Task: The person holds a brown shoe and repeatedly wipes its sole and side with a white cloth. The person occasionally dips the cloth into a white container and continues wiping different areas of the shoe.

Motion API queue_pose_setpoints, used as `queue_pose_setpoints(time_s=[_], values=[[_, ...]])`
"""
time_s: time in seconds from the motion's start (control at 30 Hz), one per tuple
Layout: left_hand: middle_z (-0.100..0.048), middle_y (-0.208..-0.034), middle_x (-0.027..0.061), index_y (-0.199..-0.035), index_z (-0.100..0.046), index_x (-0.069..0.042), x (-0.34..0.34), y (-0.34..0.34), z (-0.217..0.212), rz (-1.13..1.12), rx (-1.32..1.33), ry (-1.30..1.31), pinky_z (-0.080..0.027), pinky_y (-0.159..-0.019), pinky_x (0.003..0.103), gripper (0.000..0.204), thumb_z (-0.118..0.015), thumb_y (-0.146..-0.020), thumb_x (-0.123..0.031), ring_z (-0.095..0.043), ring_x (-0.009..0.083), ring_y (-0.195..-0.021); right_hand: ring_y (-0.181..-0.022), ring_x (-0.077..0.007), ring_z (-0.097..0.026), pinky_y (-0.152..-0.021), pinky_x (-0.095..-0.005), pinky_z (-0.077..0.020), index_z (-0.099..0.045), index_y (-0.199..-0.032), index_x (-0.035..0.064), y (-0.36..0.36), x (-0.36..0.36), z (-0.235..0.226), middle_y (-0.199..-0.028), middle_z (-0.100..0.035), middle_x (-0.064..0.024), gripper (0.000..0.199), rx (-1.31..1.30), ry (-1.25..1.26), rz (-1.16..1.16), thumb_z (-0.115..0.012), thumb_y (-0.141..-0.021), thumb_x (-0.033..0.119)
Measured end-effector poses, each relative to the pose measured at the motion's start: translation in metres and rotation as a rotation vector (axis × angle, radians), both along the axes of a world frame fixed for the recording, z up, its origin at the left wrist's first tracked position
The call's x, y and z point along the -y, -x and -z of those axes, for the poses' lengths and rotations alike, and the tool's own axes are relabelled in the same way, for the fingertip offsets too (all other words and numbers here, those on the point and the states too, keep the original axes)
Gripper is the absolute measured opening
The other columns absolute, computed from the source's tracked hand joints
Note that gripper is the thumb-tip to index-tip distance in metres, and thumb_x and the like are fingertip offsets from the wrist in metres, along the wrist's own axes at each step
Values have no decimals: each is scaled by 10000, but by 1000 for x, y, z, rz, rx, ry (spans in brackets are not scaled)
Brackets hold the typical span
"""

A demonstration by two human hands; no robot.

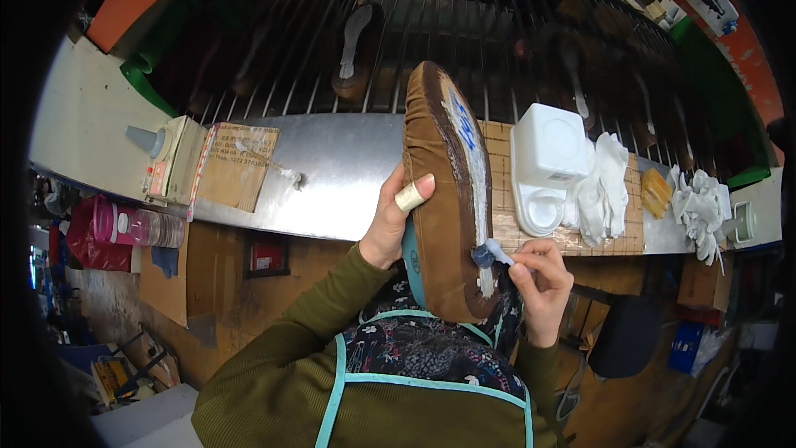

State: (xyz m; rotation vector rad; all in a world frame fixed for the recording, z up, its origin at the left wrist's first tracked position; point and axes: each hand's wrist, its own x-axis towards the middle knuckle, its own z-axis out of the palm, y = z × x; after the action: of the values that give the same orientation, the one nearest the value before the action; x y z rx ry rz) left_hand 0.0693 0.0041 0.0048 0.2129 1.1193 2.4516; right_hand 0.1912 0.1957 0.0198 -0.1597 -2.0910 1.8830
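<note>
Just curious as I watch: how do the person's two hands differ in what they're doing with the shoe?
The left hand grips the brown shoe from the side, holding it upright; the right hand pinches a small brush against the shoe's lower edge. The left thumb wears a tan wrap; the right hand's fingers look bare. Both touch the same shoe, and both arms wear olive sleeves.

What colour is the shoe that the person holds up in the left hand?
Brown, with a pale sole; the shoe shows best in the head view.
</note>
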Motion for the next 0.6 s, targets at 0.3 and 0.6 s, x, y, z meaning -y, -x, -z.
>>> queue_pose_setpoints(time_s=[0.3,0.6], values=[[-528,-1282,109,-1378,-377,1,4,-1,0,-58,-27,75,-408,-1012,328,644,-656,-862,-264,-527,195,-1162,-764,-109,-525,-652,-227,-428,-708,-946,-5,17,23,6,-904,-550,-53,140,-72,-194,165,-706,-808,20],[-521,-1285,116,-1378,-380,10,7,1,-5,-32,-68,111,-391,-1024,325,679,-683,-835,-266,-513,194,-1172,-702,-105,-527,-588,-214,-441,-719,-957,19,55,18,-2,-928,-561,-62,154,-259,-459,244,-718,-803,23]])
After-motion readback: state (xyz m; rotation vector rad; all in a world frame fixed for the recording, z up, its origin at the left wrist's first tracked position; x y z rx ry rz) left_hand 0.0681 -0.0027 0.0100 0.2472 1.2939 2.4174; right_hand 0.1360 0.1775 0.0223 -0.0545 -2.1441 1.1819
